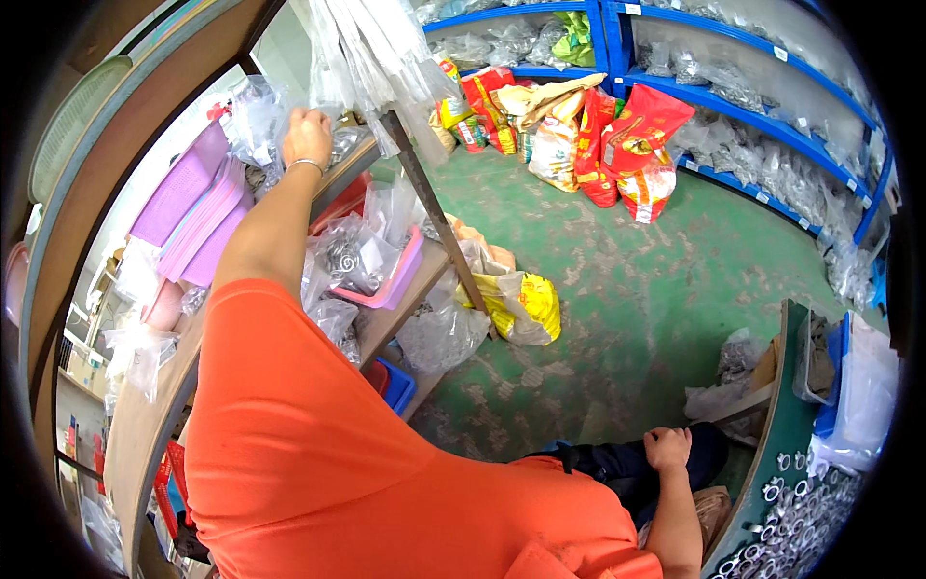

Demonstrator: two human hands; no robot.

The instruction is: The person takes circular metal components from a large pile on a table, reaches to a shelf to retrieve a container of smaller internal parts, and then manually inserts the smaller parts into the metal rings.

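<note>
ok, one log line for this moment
left hand: at clear plastic bags, grip unclear | right hand: over dark trousers | lilac baskets: left of bags

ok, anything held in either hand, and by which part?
Left hand: can't tell; it's at the clear plastic bags, fingertips hidden. Right hand: no held thing visible; it's by the dark trouser leg.

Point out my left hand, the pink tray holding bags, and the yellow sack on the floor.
Left hand [307, 137]: head view, back of the hand.
Pink tray [398, 283]: head view, its outer wall.
Yellow sack [539, 307]: head view, its yellow side.
</note>
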